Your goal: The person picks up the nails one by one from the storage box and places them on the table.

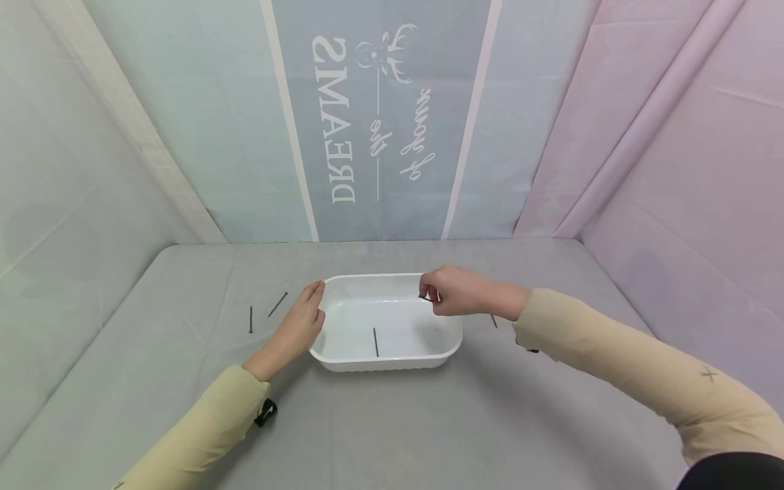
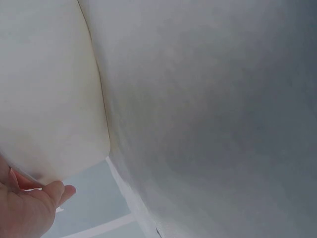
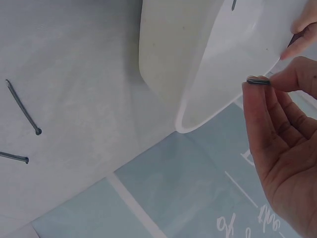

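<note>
A white rectangular dish point(image 1: 386, 365) with rounded corners stands on the grey surface. My left hand point(image 1: 300, 325) holds its left rim, thumb on one side and fingers on the other, as the left wrist view point(image 2: 29, 208) also shows. Above the dish's right end, my right hand point(image 1: 456, 291) pinches a dark metal cotter pin point(image 3: 258, 81) between thumb and fingertips. Another cotter pin point(image 1: 376, 342) lies inside the dish. Outside it to the right, two more pins point(image 3: 24, 107) rest on the surface, partly hidden by my right arm in the head view.
Left of the dish lie two dark pins, one slanted point(image 1: 278, 304) and one straight point(image 1: 250, 320). Behind the surface hangs a blue-grey printed cloth point(image 1: 380, 136). Pale cloth walls rise at left and right. A black rounded object point(image 1: 731, 471) shows at the bottom right.
</note>
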The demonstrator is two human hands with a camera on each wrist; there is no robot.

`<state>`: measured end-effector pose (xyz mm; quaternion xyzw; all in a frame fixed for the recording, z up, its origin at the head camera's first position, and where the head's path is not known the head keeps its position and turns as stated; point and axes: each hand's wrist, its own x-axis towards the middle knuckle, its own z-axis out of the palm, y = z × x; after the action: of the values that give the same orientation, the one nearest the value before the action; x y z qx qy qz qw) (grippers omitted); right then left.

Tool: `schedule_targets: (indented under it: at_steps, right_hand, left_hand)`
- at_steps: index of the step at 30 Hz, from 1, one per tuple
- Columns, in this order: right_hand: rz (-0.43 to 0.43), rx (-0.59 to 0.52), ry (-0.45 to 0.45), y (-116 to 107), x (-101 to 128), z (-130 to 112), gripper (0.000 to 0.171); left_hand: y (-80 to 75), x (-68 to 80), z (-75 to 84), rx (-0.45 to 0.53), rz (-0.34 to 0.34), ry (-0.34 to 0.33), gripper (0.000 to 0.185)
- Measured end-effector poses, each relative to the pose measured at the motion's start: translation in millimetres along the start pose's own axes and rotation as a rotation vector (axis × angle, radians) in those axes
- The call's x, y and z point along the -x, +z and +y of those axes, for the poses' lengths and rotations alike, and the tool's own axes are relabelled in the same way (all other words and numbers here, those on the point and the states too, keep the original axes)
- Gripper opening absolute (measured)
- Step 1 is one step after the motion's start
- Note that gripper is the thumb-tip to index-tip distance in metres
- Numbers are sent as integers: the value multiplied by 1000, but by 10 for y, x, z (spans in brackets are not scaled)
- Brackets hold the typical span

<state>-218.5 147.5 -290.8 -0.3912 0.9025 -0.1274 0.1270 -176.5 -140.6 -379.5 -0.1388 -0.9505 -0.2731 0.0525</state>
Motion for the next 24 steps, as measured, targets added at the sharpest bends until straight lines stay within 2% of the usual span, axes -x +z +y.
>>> schedule_targets:
  at_steps: [18, 24]
  right_hand:
    - [80, -37, 39, 53, 203, 112, 21]
    - [110, -52, 24, 64, 260, 157, 22]
  left_hand:
    - [17, 5, -7, -2, 9, -4, 49]
    - [4, 13, 9, 2, 5, -10, 50]
